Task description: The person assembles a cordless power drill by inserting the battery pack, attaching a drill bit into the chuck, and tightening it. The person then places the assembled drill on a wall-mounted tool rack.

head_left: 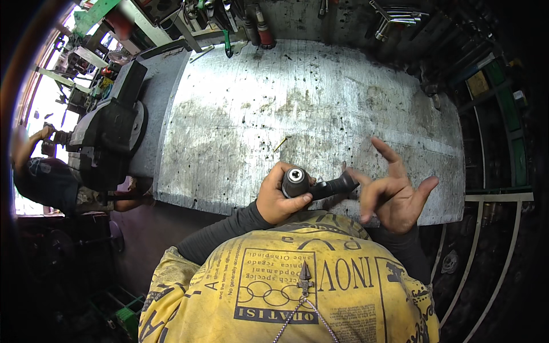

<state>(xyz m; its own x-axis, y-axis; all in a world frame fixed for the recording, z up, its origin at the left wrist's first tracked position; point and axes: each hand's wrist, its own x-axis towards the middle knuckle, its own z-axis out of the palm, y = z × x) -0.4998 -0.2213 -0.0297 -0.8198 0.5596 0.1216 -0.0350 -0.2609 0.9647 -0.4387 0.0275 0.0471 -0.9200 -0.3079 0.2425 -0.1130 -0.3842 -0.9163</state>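
Observation:
Wrapped around the body of a black power drill (pixel 295 184), my left hand (pixel 273 200) holds it close to my front, over the near edge of the metal-topped workbench (pixel 229 126). The drill's chuck faces up with its jaws visible and no bit sticking out. Its handle points off to the right. Beside the handle end my right hand (pixel 393 200) is raised, palm up, with the fingers spread and nothing held in it; some fingers are blurred. Farther in on the bench lies a thin gold-coloured rod (pixel 281 144), like a drill bit, too small to make out surely.
A dark machine (pixel 106 137) with a round disc stands at the bench's left side. Past it, another person's arm (pixel 26 146) shows. A green-handled tool (pixel 227 44) and a red-and-black cylindrical tool (pixel 265 33) are at the back edge. Wrenches (pixel 397 16) hang behind, right.

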